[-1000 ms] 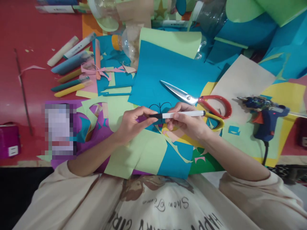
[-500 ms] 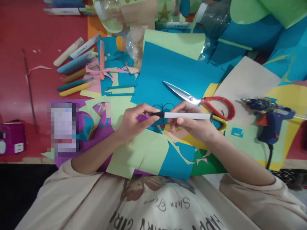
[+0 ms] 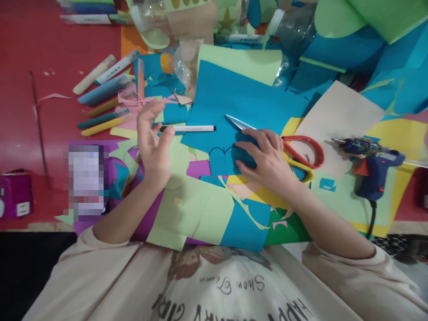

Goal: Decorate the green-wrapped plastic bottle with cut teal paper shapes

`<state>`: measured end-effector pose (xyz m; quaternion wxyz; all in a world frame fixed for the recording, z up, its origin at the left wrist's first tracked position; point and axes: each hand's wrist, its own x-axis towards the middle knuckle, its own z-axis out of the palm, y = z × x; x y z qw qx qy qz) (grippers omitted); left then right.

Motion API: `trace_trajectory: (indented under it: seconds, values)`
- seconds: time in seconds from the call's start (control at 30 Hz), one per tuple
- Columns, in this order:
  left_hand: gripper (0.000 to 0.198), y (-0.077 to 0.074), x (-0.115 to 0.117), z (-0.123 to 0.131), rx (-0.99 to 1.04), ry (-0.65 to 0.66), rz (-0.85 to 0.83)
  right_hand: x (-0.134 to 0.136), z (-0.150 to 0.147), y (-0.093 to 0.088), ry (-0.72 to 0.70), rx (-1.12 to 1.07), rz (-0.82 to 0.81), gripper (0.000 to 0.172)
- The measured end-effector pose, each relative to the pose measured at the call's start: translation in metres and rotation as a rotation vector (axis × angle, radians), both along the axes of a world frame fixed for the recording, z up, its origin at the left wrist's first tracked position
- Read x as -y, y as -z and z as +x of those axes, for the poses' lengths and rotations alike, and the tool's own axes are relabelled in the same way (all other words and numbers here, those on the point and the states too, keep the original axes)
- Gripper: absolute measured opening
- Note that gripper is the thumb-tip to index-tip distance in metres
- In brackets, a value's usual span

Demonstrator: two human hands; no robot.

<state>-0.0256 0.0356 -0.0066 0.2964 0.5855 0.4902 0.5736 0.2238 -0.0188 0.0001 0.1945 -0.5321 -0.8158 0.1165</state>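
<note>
A white marker with a black cap (image 3: 199, 129) lies on the papers at the middle. Just left of it is my left hand (image 3: 154, 151), its fingers apart and nothing in them. My right hand (image 3: 267, 156) is spread with its fingertips on a small blue piece of paper (image 3: 219, 166) that bears black curved lines. Partly under or behind that hand are scissors with red and yellow handles (image 3: 321, 154). Their silver blades (image 3: 236, 121) point left across a large blue sheet (image 3: 244, 98); the pivot is hidden.
Several markers (image 3: 107, 98) lie at the left, above a phone (image 3: 88, 178) with a blurred screen. A blue hot glue gun (image 3: 372, 174) rests at the right, its cord toward the front edge. Plastic bottles (image 3: 187, 64) and paper scraps stand or lie at the back.
The capped marker has left both hands and now lies on the papers. My left hand has moved left and opened; my right hand has come down onto the small blue paper.
</note>
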Motion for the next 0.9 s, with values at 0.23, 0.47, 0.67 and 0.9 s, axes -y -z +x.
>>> trace_trajectory:
  seconds: [0.23, 0.47, 0.67, 0.9]
  values:
    - [0.028, -0.008, 0.017, 0.011, -0.287, 0.114, 0.087, -0.002, -0.002, -0.003, -0.002, -0.147, -0.052, 0.004]
    - [0.037, -0.019, 0.028, 0.018, -0.142, 0.501, -0.274, -0.006, 0.000, -0.026, 0.095, -0.661, -0.309, 0.006]
    - [0.050, -0.038, 0.032, 0.042, 0.112, 0.851, -0.875, -0.006, -0.009, -0.041, 0.188, -1.023, -0.486, 0.020]
    - [0.030, -0.039, 0.036, 0.055, 0.445, 0.966, -1.167, 0.001, 0.008, -0.051, 0.118, -0.530, -0.264, 0.024]
